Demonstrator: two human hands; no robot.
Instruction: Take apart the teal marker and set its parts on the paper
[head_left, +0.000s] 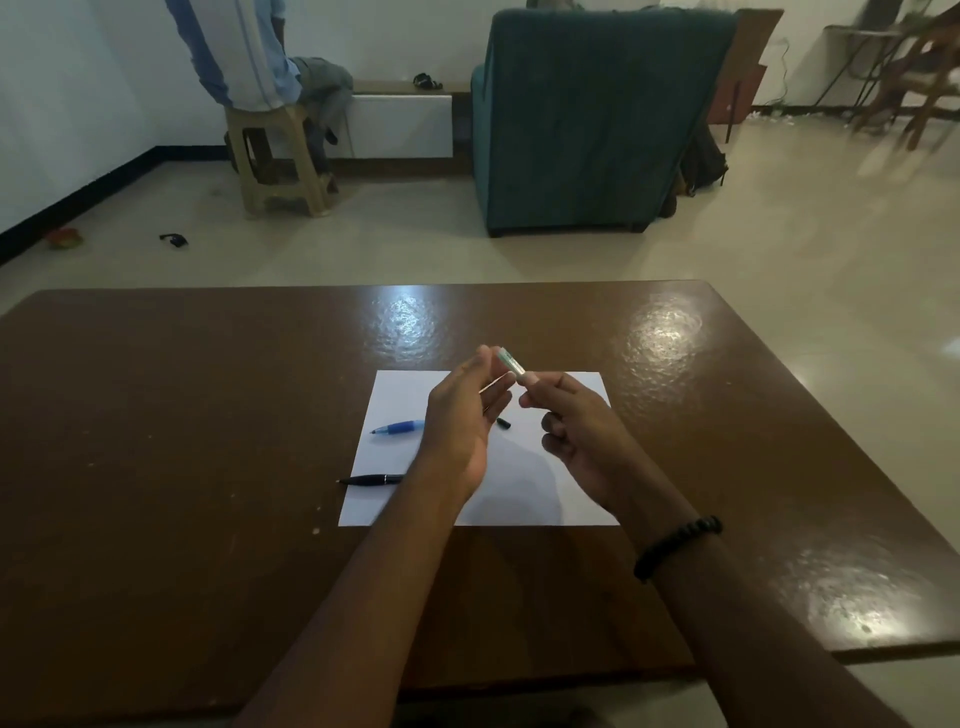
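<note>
1. A small pale tube (511, 362) with a greenish end (its print is too blurred to read) is held in the air above the far edge of a white sheet of paper (540, 488), tilted so the greenish end points up and to the left.
2. The right hand (576, 426) pinches the lower end of the tube between thumb and forefinger, with the other fingers curled in toward the palm.
3. The left hand (462, 415) is raised just beside the tube, palm turned toward it, fingers loosely straight and a little spread; its fingertips are at the tube's upper end, though whether they touch it cannot be told.
4. A beaded black bracelet (675, 545) sits on the right wrist.
5. On the paper, under the hands, lies a small black cap-like piece (504, 422).
6. A blue pen (397, 428) lies on the left part of the paper, its tip pointing left.
7. A black pen (371, 479) lies nearer, across the paper's left edge, partly on the paper and partly on the desk (182, 415).
8. The desk is brown and glossy, with bright patches of reflected light.
9. Beyond it, on the pale floor, stand a teal armchair (597, 114) and a plastic stool (275, 156) with a person seated on it.
</note>
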